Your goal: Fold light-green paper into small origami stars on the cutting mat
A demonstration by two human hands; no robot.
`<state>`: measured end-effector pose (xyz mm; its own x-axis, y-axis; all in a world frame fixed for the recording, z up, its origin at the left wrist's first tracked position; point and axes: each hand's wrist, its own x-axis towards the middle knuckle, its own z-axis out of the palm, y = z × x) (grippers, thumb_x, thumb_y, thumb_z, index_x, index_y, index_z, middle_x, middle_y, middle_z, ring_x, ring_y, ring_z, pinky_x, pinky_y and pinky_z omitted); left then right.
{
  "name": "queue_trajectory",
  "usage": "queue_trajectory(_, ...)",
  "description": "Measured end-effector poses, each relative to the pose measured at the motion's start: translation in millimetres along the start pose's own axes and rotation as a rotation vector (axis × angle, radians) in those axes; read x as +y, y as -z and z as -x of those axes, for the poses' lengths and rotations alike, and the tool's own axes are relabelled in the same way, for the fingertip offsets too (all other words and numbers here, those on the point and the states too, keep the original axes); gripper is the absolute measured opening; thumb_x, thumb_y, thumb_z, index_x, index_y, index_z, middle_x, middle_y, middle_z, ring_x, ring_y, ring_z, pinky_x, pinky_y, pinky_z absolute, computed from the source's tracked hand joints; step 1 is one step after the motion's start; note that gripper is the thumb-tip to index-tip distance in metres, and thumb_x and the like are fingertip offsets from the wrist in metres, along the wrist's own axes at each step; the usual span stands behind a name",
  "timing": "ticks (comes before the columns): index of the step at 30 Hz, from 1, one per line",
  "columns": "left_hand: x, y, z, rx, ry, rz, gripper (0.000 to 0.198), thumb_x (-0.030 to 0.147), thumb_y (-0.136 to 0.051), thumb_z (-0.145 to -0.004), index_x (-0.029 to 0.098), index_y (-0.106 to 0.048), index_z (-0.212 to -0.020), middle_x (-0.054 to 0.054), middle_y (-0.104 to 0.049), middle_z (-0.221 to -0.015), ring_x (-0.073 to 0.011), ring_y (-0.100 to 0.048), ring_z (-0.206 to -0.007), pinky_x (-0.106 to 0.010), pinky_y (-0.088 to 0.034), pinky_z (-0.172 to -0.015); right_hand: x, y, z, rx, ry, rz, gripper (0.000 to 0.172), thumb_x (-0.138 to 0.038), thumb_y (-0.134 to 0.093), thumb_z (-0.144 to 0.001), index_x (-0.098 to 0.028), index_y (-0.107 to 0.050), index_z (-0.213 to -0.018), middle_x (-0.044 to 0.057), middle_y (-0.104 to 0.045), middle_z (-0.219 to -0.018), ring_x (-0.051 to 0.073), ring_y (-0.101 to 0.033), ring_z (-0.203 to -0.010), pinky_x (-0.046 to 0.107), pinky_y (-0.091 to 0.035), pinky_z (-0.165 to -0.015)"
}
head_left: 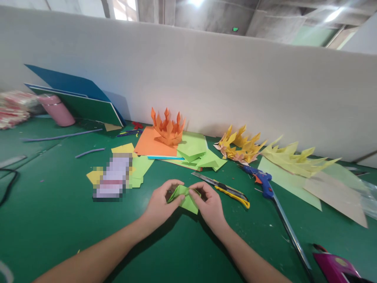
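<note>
At the lower centre of the frame, a folded green paper (190,205) is held just above the green counter (73,224), pinched from both sides by two hands. The left hand (165,201) grips it with thumb in front and fingers curled behind, nearly closed; the right hand (211,202) pinches the opposite upper edge between thumb and fingertips, also nearly closed. Just right of centre lies a yellow-handled utility knife (229,191) with its blade out, and farther right a blue glue gun (266,184) points toward upper left. Behind the hands, near the middle, an orange paper crown (169,133) stands on orange sheets (145,143), with loose green sheets (193,144) beside it. A yellow paper crown (250,152) and a pale yellow-green spiked strip (297,162) sit at right of centre. A lilac rectangular object (113,177), obscured by pixelation, rests left of centre; a pink bottle (59,111) leans at upper left.
</note>
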<state>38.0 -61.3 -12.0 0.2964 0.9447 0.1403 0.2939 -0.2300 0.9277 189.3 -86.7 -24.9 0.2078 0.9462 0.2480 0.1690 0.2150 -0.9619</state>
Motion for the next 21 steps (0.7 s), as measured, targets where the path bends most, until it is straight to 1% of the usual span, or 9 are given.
queue_trajectory(10,5.3,-2.2,0.4,0.014,-0.005,0.008,0.023,0.026,-0.057,-0.07,0.02,-0.061,-0.092,0.001,-0.06,-0.074,-0.0132,-0.055,-0.065,-0.023,-0.045,-0.06,0.2,-1.1,1.1,0.019,0.018,-0.007,0.012,-0.03,-0.061,-0.072,-0.019,-0.061,-0.072,0.002,-0.064,-0.067,0.016,-0.059,-0.063,0.026,-0.049,-0.058)
queue_trajectory(21,5.6,-5.3,1.3,0.057,0.012,0.059,0.024,0.022,-0.059,-0.067,0.02,-0.061,-0.09,0.0,-0.062,-0.076,-0.0139,-0.056,-0.068,-0.024,-0.045,-0.062,-1.1,-3.5,2.8,0.03,0.067,0.006,0.007,-0.026,-0.06,-0.073,-0.02,-0.06,-0.072,0.002,-0.065,-0.068,0.016,-0.061,-0.064,0.027,-0.05,-0.06)
